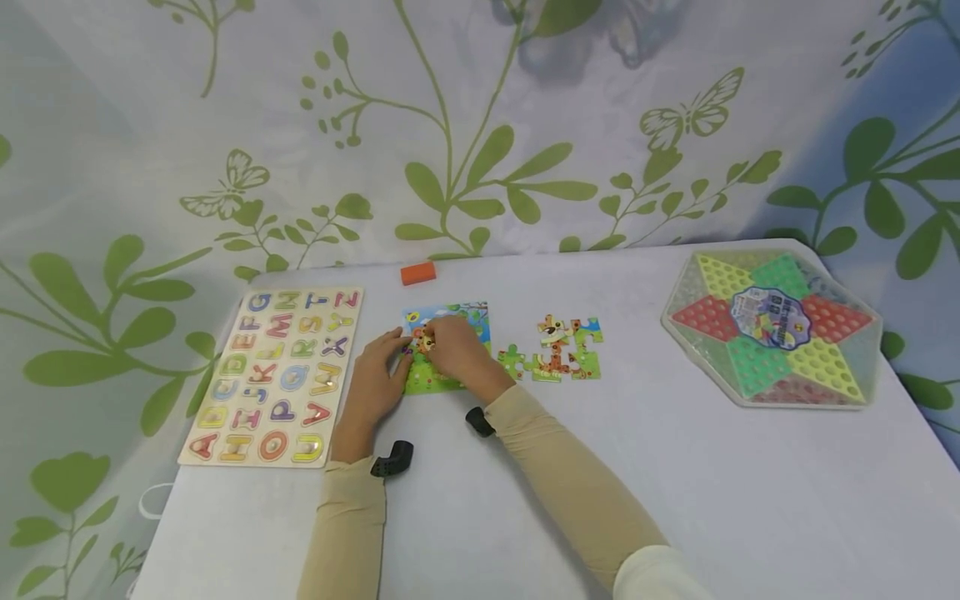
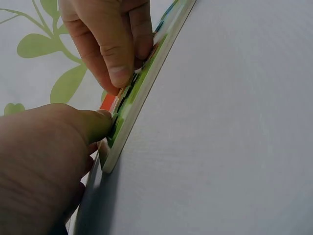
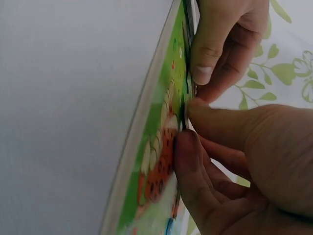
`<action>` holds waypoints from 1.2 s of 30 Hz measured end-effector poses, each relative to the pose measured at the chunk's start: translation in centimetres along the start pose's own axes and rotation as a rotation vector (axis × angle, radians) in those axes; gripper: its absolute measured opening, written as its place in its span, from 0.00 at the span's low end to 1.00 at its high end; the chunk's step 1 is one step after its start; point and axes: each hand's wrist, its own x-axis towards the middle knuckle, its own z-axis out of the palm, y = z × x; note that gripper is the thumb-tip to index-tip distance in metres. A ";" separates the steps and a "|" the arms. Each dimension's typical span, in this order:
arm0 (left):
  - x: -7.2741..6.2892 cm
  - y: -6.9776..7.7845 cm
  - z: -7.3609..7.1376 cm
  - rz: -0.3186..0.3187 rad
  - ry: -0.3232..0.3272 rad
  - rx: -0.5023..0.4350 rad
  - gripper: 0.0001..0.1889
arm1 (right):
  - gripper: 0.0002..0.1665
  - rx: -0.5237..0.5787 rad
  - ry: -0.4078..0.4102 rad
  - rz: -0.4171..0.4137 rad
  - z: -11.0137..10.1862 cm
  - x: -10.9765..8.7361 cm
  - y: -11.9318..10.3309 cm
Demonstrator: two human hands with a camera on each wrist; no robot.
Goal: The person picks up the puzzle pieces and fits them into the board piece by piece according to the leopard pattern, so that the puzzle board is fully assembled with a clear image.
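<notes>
From where I stand, the puzzle board (image 1: 420, 383) lies flat on the table (image 1: 480, 508), both hands working over it, with the letter board (image 1: 327, 323) beyond the left hand (image 1: 377, 379) and more pieces (image 1: 586, 365) lying off to the right. The right hand (image 1: 456, 348) has thumb and forefinger closed to a pinch on what looks like a small green-edged piece (image 3: 186, 110), held close against the picture. The left fingers are eased nearly straight, a gap between them and the thumb, whose tip rests at the board's left edge. I'd expect the piece to be light and stiff, smooth on its printed face, the knobs likeliest to chip or fray if forced. Best taken by two opposite edges, with fingertips only. The board looks rigid, yet probably light enough to skid, so steadying it by its pale rim makes sense.
</notes>
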 end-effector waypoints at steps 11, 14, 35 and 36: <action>-0.1 0.1 -0.2 0.025 -0.010 0.096 0.20 | 0.21 -0.060 -0.015 -0.104 0.1 -0.3 0.4; -0.2 0.2 -0.3 0.035 -0.009 0.132 0.21 | 0.24 -0.033 -0.047 -0.158 -0.2 -0.6 0.8; -0.1 1.1 0.1 0.031 0.008 0.146 0.21 | 0.34 0.120 0.034 0.050 -9.8 -6.7 16.7; -0.1 1.1 0.1 0.029 0.007 0.149 0.21 | 0.32 0.116 0.032 0.044 -9.7 -6.7 16.8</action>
